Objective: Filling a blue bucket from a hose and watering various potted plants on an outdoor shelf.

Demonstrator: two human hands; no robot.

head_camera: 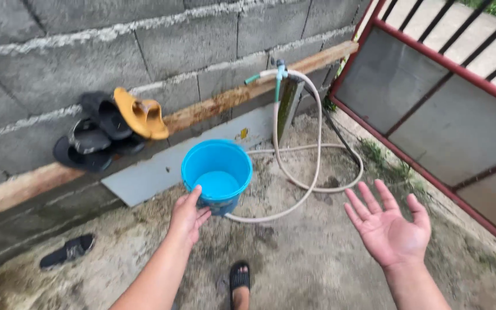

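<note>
**Left hand at the rim of a blue bucket, right hand open in the air**

The fingers of the left hand [188, 217] are loosely curled, thumb raised against the near rim of the blue bucket [217, 175]; whether they grip the rim or only touch it cannot be told. The right hand [388, 224] is spread wide, palm up, fingers apart, holding nothing, well to the right of the bucket. The bucket stands on the wet concrete ground [311, 258] with some water in its bottom. A pale hose [317, 172] loops on the ground just behind and beside it, running up to a tap [279, 72] on the block wall [144, 40]. On a wooden ledge [213, 106] sit dark sandals [90, 140] and a yellow one [142, 113]. Another dark sandal [67, 251] lies on the ground at left. The person's sandalled foot [240, 284] shows below. A red-framed gate [431, 109] stands at right
</note>
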